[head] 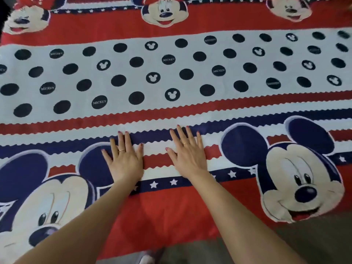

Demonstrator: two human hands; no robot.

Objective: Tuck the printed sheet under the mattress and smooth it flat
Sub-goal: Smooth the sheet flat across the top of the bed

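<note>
Step in hand: smoothing; both palms press flat on the printed sheet [190, 73], which lies spread across the bed and fills nearly the whole view.
Left hand [124, 159]: grip fully open, fingers splayed and flat on the cloth, holding nothing; a ring on one finger.
Right hand [187, 154]: likewise open and flat, pressing rather than grasping, just beside the left hand with a narrow strip of striped cloth between them; also a ring.
Sheet around the hands: the stripes ahead of the fingertips run clean, and the dotted band beyond looks taut and free of wrinkles.
Done so far: the top surface appears mostly smoothed.
Left to do: behind the wrists the red edge of the sheet drapes over the near side of the bed toward the floor [314, 242]; whether it is tucked under the mattress I cannot tell, since the mattress itself is covered.
Count, hands: two, both on the sheet.
Count, sheets: one.
Count, large mouse faces in the near row: two, one outside each hand.
Count, faces in the far row: three, partly cut off.
</note>
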